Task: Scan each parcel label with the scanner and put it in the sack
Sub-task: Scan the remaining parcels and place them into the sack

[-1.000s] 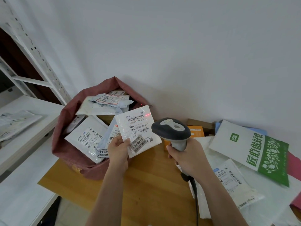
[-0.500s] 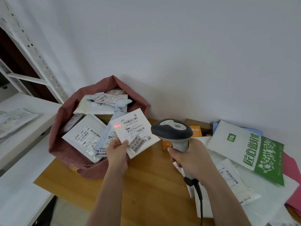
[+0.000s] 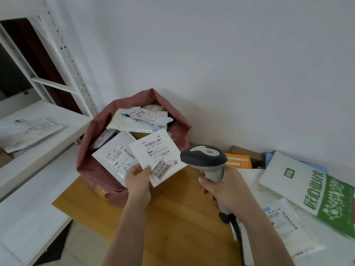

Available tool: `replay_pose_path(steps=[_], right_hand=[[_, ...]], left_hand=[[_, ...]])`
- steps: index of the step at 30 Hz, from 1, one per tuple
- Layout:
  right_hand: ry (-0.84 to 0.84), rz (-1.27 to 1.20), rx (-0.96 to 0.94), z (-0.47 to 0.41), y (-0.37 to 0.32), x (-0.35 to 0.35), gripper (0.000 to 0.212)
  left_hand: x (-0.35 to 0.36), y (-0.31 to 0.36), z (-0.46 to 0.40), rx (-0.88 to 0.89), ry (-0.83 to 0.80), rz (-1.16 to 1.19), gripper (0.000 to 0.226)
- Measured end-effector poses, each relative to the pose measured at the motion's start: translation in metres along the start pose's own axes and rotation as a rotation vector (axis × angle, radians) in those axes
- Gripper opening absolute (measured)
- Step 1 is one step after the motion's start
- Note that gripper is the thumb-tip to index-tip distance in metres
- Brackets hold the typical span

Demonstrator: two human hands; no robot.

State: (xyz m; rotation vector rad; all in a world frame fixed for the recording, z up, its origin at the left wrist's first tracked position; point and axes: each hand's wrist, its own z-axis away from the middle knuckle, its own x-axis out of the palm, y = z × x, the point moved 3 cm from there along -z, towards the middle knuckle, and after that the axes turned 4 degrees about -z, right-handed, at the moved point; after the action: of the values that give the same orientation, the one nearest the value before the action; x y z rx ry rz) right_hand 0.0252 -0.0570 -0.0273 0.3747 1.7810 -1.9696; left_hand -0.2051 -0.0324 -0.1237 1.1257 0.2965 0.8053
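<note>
My left hand (image 3: 138, 180) pinches the lower corner of a small white parcel (image 3: 158, 155), label up, at the front rim of the dark red sack (image 3: 86, 150). The sack stands open at the table's left end and holds several white parcels. My right hand (image 3: 224, 188) grips the handle of the grey barcode scanner (image 3: 204, 158), whose head points left toward the held parcel. No red scan light shows on the label. The scanner's cable hangs down past my right wrist.
A pile of parcels lies on the right of the wooden table (image 3: 172, 217): a white and green mailer (image 3: 315, 184), a labelled white bag (image 3: 286, 227) and an orange box (image 3: 238, 161). A white shelf unit (image 3: 38, 135) with a plastic bag stands left.
The red scan dot that crossed the label is gone. My left hand has carried the small parcel slightly left, over the sack's front rim. The scanner hand has barely moved.
</note>
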Motion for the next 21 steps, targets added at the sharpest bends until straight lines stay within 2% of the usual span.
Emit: replay_pose_path(steps=[3, 8, 16, 21], right_hand=[[-0.016, 0.015, -0.007, -0.001, -0.004, 0.008, 0.014], [-0.049, 0.033, -0.037, -0.005, -0.015, 0.024, 0.017], [-0.068, 0.031, -0.067, -0.014, -0.028, 0.054, 0.017], [-0.046, 0.02, -0.059, -0.02, -0.033, 0.069, 0.014]], left_hand=[[-0.016, 0.01, -0.008, 0.052, 0.075, 0.054, 0.02], [-0.037, 0.019, -0.021, 0.094, 0.147, 0.094, 0.019], [-0.063, 0.029, -0.036, 0.112, 0.187, 0.097, 0.016], [-0.082, 0.033, -0.048, 0.114, 0.366, 0.101, 0.011]])
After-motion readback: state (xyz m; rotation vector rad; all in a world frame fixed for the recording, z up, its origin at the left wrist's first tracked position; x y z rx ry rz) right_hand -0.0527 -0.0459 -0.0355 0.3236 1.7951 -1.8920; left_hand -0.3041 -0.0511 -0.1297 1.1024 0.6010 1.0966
